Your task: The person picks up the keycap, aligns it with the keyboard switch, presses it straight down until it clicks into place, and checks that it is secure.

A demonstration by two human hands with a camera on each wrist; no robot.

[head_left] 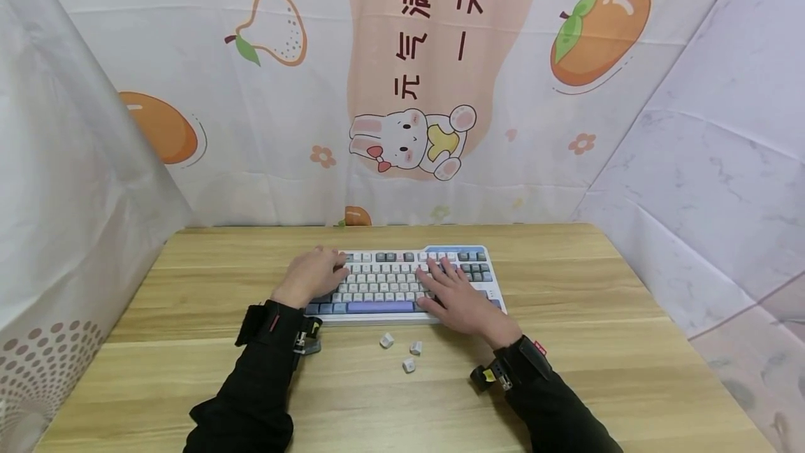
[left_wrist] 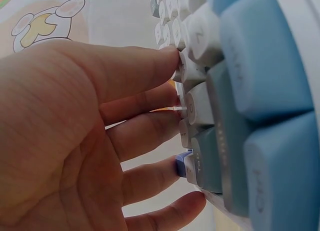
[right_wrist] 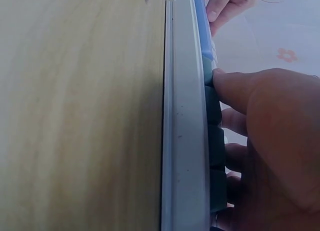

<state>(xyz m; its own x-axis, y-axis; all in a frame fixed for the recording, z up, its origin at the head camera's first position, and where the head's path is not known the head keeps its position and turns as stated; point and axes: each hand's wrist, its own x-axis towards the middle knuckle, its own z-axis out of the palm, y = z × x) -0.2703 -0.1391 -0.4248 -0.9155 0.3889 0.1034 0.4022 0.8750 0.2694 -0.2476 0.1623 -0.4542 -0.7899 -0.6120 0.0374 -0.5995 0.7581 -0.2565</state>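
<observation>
A white keyboard [head_left: 380, 288] with white, grey and blue keys and a purple space bar lies flat on the wooden table. My left hand [head_left: 308, 277] is over its left end. In the left wrist view the thumb [left_wrist: 145, 66] and the extended fingers meet the sides of the keycaps. On the right half of the keys rests my right hand [head_left: 464, 305], its fingers spread; the right wrist view shows its thumb [right_wrist: 232, 88] touching a dark key in the front row. Three loose white keycaps, one of them a small cube-like cap [head_left: 409, 365], lie in front of the keyboard.
The wooden table [head_left: 220, 257] extends around the keyboard on all sides. A printed cloth [head_left: 270, 124] hangs behind it, and more cloth stands at left and right. Both wrists carry strapped-on cameras.
</observation>
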